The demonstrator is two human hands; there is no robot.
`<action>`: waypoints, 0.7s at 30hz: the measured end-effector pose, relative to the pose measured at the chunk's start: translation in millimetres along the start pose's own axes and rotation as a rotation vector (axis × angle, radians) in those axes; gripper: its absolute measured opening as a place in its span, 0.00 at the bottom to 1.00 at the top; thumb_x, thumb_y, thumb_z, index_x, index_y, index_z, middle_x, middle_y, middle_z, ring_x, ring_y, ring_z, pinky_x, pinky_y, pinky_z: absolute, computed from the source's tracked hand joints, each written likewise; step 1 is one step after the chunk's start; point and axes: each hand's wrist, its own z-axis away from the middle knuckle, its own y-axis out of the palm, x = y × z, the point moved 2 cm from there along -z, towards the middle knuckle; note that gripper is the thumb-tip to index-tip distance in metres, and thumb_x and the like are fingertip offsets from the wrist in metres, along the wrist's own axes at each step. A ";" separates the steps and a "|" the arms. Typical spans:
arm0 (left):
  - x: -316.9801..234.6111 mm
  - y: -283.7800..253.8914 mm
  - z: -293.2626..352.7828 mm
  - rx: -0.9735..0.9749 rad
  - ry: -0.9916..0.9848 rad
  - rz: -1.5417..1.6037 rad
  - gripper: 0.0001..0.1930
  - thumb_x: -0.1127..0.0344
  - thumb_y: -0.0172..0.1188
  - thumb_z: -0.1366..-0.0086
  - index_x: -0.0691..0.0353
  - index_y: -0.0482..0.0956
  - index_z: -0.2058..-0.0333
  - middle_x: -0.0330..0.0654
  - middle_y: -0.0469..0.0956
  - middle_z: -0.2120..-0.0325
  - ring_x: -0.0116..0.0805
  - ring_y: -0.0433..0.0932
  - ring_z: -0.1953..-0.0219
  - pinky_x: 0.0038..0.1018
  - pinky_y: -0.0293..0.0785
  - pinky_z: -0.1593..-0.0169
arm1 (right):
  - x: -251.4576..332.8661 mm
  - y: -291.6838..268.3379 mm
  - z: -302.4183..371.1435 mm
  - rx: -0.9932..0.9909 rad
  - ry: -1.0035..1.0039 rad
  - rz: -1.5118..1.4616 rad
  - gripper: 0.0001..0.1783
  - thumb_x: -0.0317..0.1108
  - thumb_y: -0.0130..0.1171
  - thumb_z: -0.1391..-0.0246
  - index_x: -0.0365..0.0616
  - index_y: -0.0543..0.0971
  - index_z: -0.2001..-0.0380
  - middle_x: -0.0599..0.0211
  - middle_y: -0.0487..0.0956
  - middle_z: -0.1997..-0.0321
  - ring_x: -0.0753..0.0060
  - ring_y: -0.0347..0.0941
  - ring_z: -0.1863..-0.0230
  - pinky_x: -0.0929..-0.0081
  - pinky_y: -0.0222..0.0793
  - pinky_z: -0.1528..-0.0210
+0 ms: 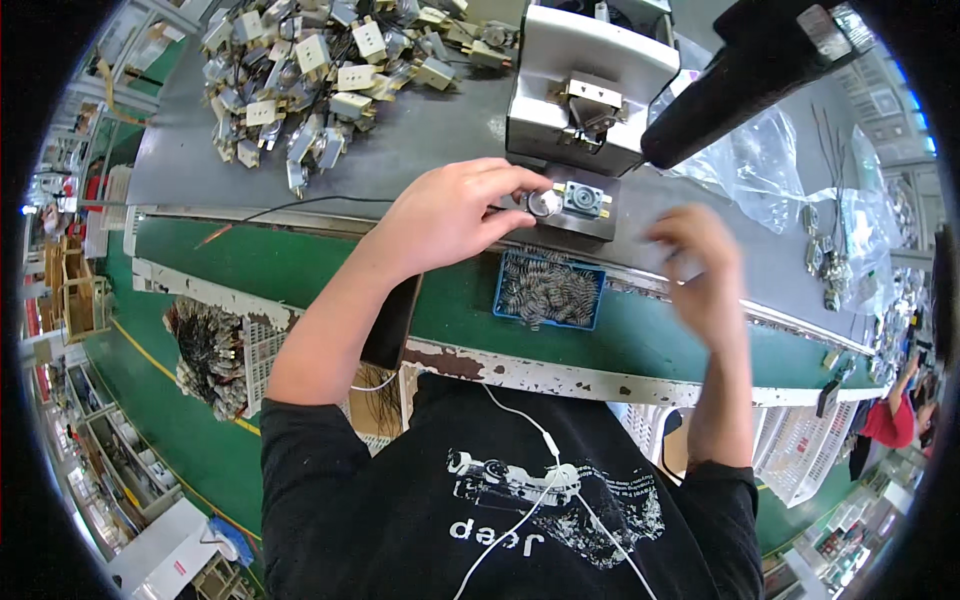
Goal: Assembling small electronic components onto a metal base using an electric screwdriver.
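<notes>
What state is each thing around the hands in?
Left hand, pinching small round part
Right hand, blurred, fingers curled; grip unclear
Square part, resting on metal block
Blue tray, filled with springs
Part pile, loosely heaped
Plastic bag, crumpled
Black bar, slanted

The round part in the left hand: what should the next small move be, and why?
Perhaps bring the right hand in to steady the square part on the block. The left hand holds the round part right beside it, while the right is off to the side, too blurred to tell whether it holds anything.
</notes>
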 end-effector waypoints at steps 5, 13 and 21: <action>-5.4 1.9 -9.7 0.028 0.004 0.049 0.17 0.64 0.67 0.39 0.54 0.82 0.51 0.41 0.81 0.63 0.37 0.82 0.65 0.32 0.77 0.63 | -146.3 -87.0 26.6 -0.378 0.424 0.616 0.08 0.27 0.53 0.42 0.37 0.80 0.65 0.54 0.83 0.63 0.53 0.80 0.61 0.63 0.74 0.57; -8.3 1.0 -10.4 0.056 -0.022 0.029 0.17 0.62 0.66 0.39 0.54 0.81 0.51 0.41 0.81 0.60 0.38 0.83 0.62 0.34 0.78 0.60 | -189.4 -82.1 19.2 -0.321 0.627 0.765 0.18 0.45 0.63 0.44 0.40 0.82 0.62 0.53 0.84 0.59 0.47 0.80 0.59 0.55 0.74 0.56; -7.9 0.5 -7.7 -0.003 0.021 -0.003 0.18 0.65 0.67 0.40 0.56 0.81 0.50 0.41 0.81 0.62 0.36 0.82 0.66 0.29 0.77 0.64 | -135.7 -82.5 21.8 -0.340 0.438 0.536 0.14 0.29 0.58 0.46 0.41 0.80 0.55 0.61 0.80 0.66 0.68 0.75 0.67 0.70 0.72 0.60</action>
